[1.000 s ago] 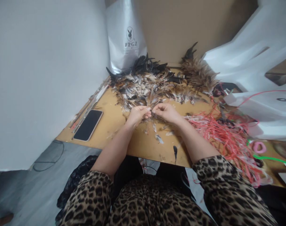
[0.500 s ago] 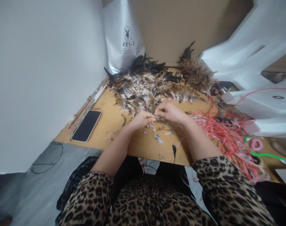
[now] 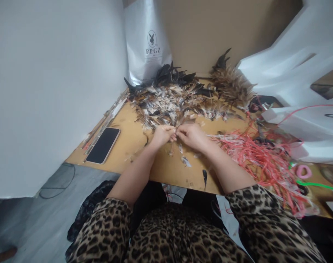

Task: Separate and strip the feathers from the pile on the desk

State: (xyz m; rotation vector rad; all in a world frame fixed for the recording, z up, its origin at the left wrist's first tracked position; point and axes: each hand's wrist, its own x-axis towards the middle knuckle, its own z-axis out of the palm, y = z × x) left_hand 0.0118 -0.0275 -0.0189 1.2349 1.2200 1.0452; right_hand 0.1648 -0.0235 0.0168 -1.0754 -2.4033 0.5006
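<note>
My left hand [image 3: 162,134] and my right hand [image 3: 192,135] meet fingertip to fingertip at the near edge of a heap of brown, white and black feathers [image 3: 174,99] on a wooden table [image 3: 129,140]. Both hands are closed in a pinch. Between them they hold a small tuft of feathers [image 3: 177,130], mostly hidden by the fingers. A few loose feathers [image 3: 186,160] lie on the table just below my hands.
A black phone [image 3: 103,144] lies at the table's left edge. A tangle of red plastic strings [image 3: 261,157] spreads to the right of my right forearm. A silver bag [image 3: 146,40] stands at the back, white bags [image 3: 295,69] at the right. A pink ring [image 3: 304,170] lies far right.
My hands dipped a little toward me half a second ago and have moved back up to the edge of the feather heap, still pinched together.
</note>
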